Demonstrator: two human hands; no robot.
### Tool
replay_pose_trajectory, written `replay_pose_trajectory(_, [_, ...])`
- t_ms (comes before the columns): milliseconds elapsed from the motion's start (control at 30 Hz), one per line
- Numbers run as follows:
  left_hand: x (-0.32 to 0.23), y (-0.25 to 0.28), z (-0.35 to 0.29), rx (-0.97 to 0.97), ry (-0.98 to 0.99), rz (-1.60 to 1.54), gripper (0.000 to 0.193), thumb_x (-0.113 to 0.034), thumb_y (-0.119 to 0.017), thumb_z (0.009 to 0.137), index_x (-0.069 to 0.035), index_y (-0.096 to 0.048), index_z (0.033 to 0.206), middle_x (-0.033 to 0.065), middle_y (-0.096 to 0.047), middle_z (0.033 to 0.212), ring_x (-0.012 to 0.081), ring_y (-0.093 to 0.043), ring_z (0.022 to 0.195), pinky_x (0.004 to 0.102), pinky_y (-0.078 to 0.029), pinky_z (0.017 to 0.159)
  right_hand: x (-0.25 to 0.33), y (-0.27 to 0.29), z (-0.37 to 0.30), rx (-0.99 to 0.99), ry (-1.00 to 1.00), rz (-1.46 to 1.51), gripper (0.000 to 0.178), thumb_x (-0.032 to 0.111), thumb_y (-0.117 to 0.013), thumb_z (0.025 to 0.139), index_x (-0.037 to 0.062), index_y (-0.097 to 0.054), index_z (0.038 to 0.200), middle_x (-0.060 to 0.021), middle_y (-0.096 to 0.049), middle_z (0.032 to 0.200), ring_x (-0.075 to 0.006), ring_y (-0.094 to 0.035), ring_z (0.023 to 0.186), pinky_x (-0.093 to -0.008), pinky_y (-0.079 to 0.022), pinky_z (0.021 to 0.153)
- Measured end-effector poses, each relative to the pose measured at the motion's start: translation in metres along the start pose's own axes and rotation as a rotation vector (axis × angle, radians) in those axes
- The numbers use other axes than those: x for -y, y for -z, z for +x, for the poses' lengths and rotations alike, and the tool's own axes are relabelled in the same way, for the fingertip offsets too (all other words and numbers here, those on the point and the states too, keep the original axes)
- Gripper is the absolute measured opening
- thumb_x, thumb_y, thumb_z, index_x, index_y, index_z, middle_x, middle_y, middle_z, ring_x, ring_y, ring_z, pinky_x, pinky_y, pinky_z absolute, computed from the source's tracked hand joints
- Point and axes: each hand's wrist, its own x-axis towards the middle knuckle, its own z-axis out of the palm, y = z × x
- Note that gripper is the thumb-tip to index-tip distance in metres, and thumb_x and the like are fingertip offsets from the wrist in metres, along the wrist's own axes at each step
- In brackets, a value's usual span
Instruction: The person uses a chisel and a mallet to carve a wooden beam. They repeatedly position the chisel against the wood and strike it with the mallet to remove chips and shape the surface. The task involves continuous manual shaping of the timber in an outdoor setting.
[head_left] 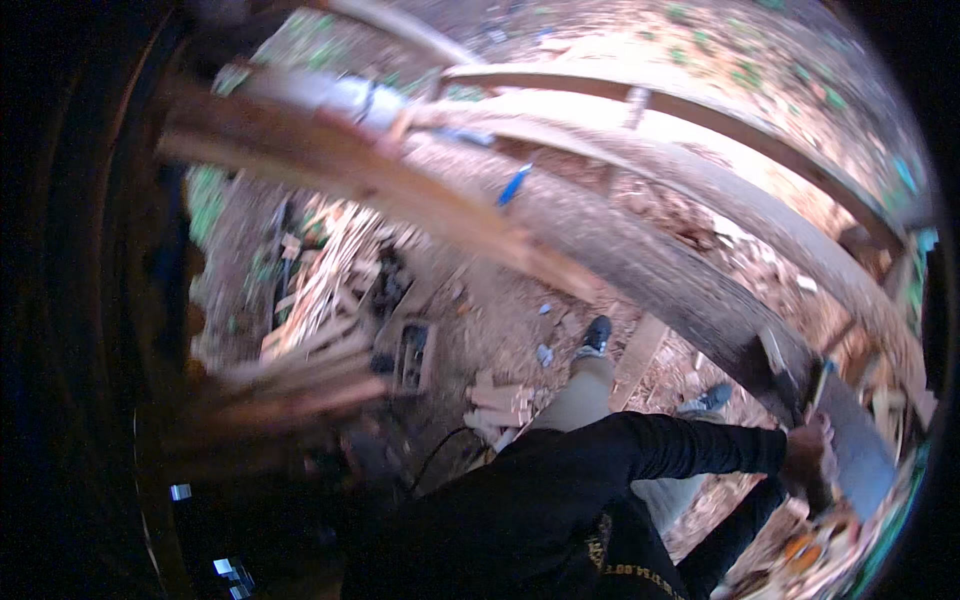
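My two hands are close together at the right end of a long grey-brown timber beam (640,260). Blurred fingers of my left hand (810,450) look curled, and what they hold cannot be made out. Just below it, my right hand (818,492) is mostly hidden; its fingers do not show clearly. Beside both hands is a flat blue-grey piece (866,465), smeared by motion, of a kind I cannot tell. A wood sliver (772,352) stands near the beam's end. Farther left, a slim blue tool (515,185) lies on the beam.
A blurred wide plank (400,190) crosses the beam at upper left, near a pale grey object (345,98) with a dark band. Rails (700,100) run beyond. Wood strips (325,265), cut blocks (500,402) and a dark-centred box (412,355) lie on the shaving-covered ground.
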Motion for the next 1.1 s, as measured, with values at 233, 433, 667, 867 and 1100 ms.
replay_pose_trajectory(233, [0.023,-0.035,0.061,0.571,-0.166,1.397,0.035,-0.051,-0.078,0.052,-0.018,-0.069,0.061,0.0049,-0.062,0.057,0.0256,-0.062,0.053,0.0380,-0.048,0.052,-0.062,0.041,0.023,0.049,-0.032,-0.019,0.006,0.018,-0.056,0.088,0.0121,-0.058,0.090,-0.0031,-0.052,0.070,-0.0168,-0.047,0.061,-0.0296,-0.038,0.053])
replay_pose_trajectory(433, [-0.008,-0.078,0.057,0.685,0.151,2.676,0.036,-0.044,-0.080,0.056,-0.014,-0.070,0.074,0.0085,-0.064,0.064,0.0292,-0.063,0.060,0.0392,-0.050,0.057,-0.076,0.057,0.028,0.159,-0.104,0.103,0.011,0.022,-0.054,0.092,0.0123,-0.056,0.086,-0.0017,-0.049,0.066,-0.0139,-0.045,0.055,-0.0278,-0.035,0.048])
replay_pose_trajectory(667, [-0.026,-0.153,0.050,0.667,-0.180,2.489,0.036,-0.039,-0.080,0.059,-0.012,-0.068,0.080,0.0095,-0.064,0.070,0.0300,-0.064,0.065,0.0403,-0.051,0.059,-0.087,0.111,0.022,0.032,-0.478,0.442,0.020,0.027,-0.051,0.095,0.0127,-0.052,0.082,0.0000,-0.046,0.061,-0.0105,-0.041,0.048,-0.0257,-0.032,0.042])
replay_pose_trajectory(867, [-0.043,-0.227,0.066,0.667,-0.260,2.095,0.037,-0.035,-0.080,0.061,-0.011,-0.066,0.086,0.0104,-0.065,0.074,0.0306,-0.066,0.069,0.0413,-0.052,0.061,-0.027,0.159,-0.064,-0.328,-0.934,0.789,0.028,0.031,-0.049,0.099,0.0130,-0.050,0.078,0.0014,-0.043,0.057,-0.0076,-0.039,0.042,-0.0239,-0.030,0.037])
replay_pose_trajectory(1100, [-0.043,-0.265,0.056,0.684,0.056,2.085,0.033,-0.025,-0.078,0.063,-0.010,-0.058,0.084,0.0104,-0.062,0.075,0.0319,-0.064,0.070,0.0425,-0.052,0.062,0.101,0.181,-0.114,-0.284,-0.935,0.883,0.040,0.044,-0.037,0.102,0.0114,-0.045,0.081,0.0023,-0.037,0.051,-0.0082,-0.034,0.036,-0.0233,-0.026,0.033])
